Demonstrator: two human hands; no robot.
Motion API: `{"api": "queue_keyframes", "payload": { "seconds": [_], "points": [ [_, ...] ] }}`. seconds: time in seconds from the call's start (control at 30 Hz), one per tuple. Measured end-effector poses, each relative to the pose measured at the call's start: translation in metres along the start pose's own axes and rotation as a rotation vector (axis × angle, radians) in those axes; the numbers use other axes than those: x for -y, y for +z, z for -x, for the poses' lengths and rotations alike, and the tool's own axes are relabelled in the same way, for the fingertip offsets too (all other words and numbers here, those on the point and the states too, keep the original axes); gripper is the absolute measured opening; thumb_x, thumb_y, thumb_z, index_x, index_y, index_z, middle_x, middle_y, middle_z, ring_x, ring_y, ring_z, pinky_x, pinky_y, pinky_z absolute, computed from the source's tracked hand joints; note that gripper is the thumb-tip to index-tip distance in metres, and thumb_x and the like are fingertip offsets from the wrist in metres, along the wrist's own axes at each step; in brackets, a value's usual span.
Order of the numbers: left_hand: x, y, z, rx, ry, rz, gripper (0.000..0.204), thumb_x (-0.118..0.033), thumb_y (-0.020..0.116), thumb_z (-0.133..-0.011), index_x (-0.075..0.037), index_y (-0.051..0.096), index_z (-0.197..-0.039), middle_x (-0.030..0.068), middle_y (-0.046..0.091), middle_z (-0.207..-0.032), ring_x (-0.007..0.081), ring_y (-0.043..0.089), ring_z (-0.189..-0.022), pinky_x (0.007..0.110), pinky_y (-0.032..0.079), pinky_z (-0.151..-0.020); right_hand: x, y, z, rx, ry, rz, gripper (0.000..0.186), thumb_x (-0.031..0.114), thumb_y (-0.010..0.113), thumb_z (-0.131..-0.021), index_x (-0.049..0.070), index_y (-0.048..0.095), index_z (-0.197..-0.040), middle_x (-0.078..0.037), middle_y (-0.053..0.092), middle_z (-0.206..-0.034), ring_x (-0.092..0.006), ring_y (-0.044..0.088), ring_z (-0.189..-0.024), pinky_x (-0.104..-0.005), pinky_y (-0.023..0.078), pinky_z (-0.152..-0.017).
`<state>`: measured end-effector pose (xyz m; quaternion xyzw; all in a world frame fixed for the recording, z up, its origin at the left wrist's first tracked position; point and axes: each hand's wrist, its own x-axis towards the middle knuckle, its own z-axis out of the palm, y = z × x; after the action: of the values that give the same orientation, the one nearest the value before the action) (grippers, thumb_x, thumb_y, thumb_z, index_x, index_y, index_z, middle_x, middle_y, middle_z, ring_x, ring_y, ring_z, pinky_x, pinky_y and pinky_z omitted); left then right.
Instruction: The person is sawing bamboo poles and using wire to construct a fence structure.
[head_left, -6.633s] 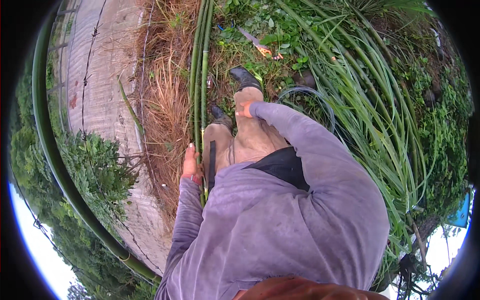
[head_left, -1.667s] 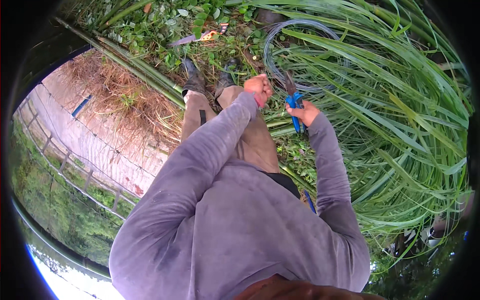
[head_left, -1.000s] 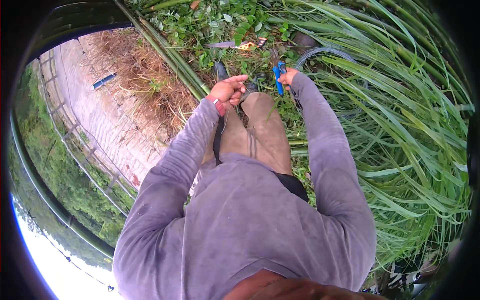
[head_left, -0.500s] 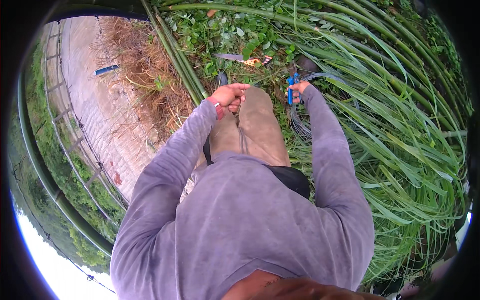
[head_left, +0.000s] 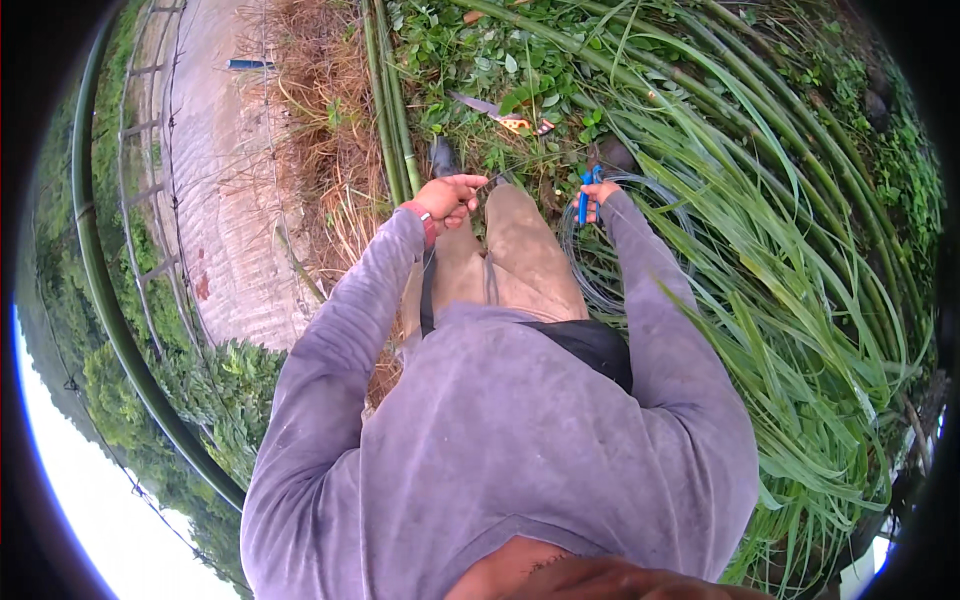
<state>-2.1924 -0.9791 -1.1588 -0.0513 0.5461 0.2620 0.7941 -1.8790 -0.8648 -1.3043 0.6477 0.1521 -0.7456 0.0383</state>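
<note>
My left hand [head_left: 448, 203], with a red band at its wrist, is closed in front of my knee. A thin dark strand [head_left: 492, 181], which looks like wire, shows at its fingertips. Blue-handled pliers [head_left: 585, 198] are gripped in my right hand [head_left: 603, 194], just right of my other knee; their jaws are hard to make out. Under and beside that hand lies a loose coil of grey wire [head_left: 596, 292], partly covered by my forearm and green leaves.
A hand saw [head_left: 514, 123] with an orange and black handle lies among weeds ahead. Green bamboo poles [head_left: 388, 110] lie left of it, more poles and long leaves [head_left: 760, 250] fill the right. A wire fence and concrete strip [head_left: 225, 180] run along the left.
The view has turned a little, shifting the surroundings. Both hands stay in nearly the same place; the pliers are still held, and the thin strand at my left fingertips now shows.
</note>
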Motion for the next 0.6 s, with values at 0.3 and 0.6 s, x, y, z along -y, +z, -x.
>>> {"api": "queue_keyframes", "payload": {
  "seconds": [0.3,0.6],
  "points": [
    [0.057,0.024,0.022,-0.032,0.065,0.129,0.039,-0.004,0.040,-0.083,-0.010,0.042,-0.121,0.0004,0.049,-0.067,0.0034,0.028,-0.039,0.019,0.022,-0.033,-0.015,0.007,0.004,0.026,0.048,0.056,0.020,0.016,0.051,-0.082,0.003,0.050,-0.098,-0.012,0.060,-0.087,-0.0287,0.060,-0.076,-0.0500,0.050,-0.063],
    [0.093,0.034,0.037,-0.167,0.144,0.047,0.032,-0.006,0.042,-0.082,-0.007,0.050,-0.113,-0.0009,0.050,-0.063,0.0057,0.033,-0.039,0.022,0.023,-0.033,-0.017,0.001,0.025,0.095,0.065,0.140,0.015,0.020,0.051,-0.084,0.011,0.046,-0.073,-0.006,0.049,-0.061,-0.0200,0.051,-0.056,-0.0433,0.042,-0.049]
  ]
}}
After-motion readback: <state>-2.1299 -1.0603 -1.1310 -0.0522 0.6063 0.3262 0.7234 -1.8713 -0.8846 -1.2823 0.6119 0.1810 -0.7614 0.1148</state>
